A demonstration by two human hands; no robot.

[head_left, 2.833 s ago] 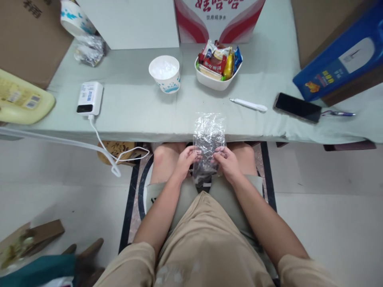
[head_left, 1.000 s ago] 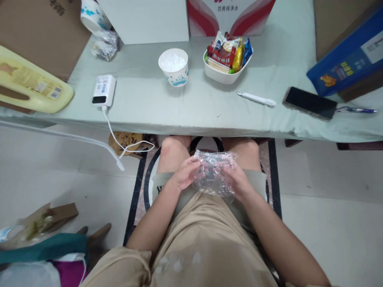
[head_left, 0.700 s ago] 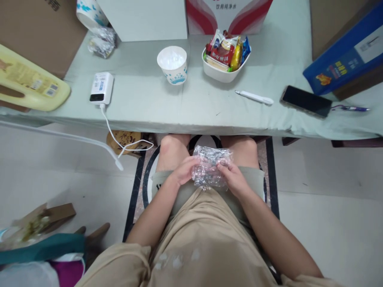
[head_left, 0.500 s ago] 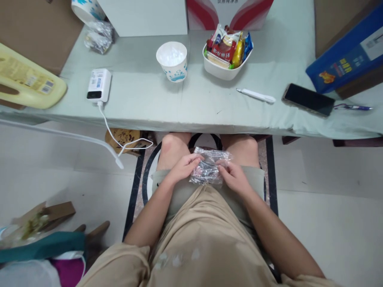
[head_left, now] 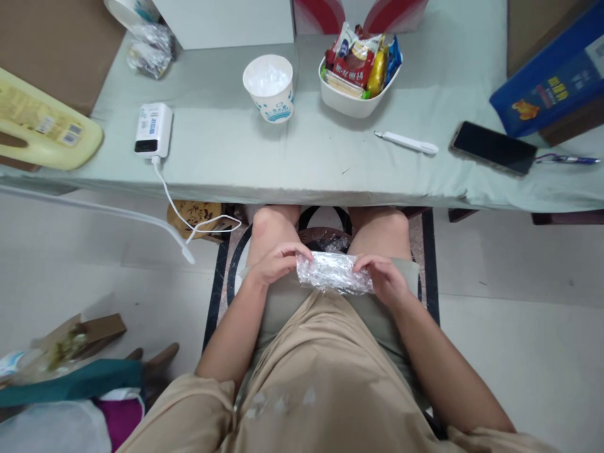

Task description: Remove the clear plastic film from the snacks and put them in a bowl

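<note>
I sit at a table with a clear crinkled plastic bag (head_left: 334, 275) folded into a narrow strip over my lap. My left hand (head_left: 276, 263) pinches its left end. At the strip's right end my right hand (head_left: 387, 278) is closed on the plastic. Both hands are below the table's front edge, just above my shorts.
On the pale green table (head_left: 226, 157) stand a paper cup (head_left: 268, 87), a white bowl of wrapped snacks (head_left: 357, 70), a white pen (head_left: 406, 142), a black phone (head_left: 493, 148), a power bank (head_left: 152, 128) with a dangling cable, a yellow jug (head_left: 42, 131) and boxes. Bags lie on the floor at the left.
The bag was held up flat 2.8 s ago. Since then my hands have crumpled and folded it down into a narrow horizontal strip on my lap. The camera tilted slightly.
</note>
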